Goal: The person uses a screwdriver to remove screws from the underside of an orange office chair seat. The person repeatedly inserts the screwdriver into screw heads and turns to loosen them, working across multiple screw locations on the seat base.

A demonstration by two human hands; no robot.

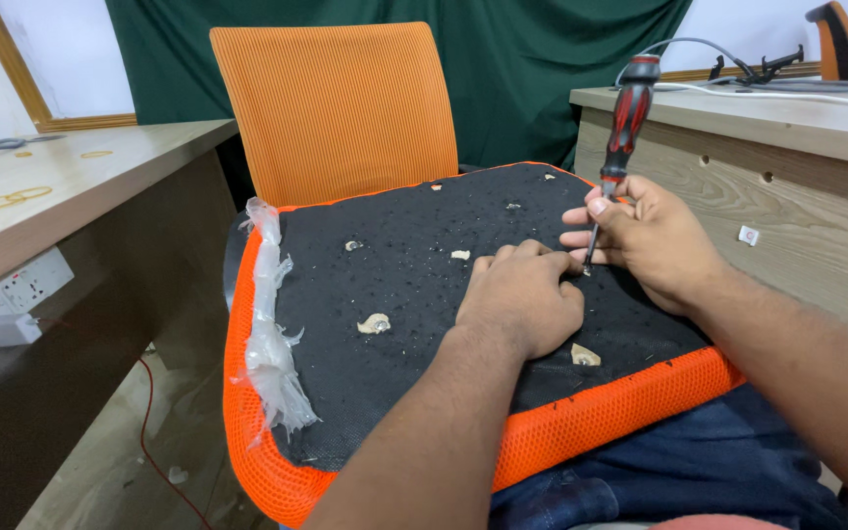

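Green curtain (542, 59) fills the top of the frame behind an orange chair back (336, 108), with wooden desks at the left and right edges. At centre lies an upturned seat cushion (395, 294), its black underside edged in orange mesh and resting on the person's lap. The right hand (655, 240) is clenched round the shaft of a red-and-black screwdriver (625, 118), held nearly upright right of centre, its tip touching the black fabric. The left hand (522, 294) lies knuckles-up just beside the tip, fingers curled and pressing the fabric; whether it pinches anything I cannot tell. As I judge it, the tool works best kept upright, with the left fingers clear of the tip. Torn plastic wrap (272, 334) hangs off the cushion's left edge.
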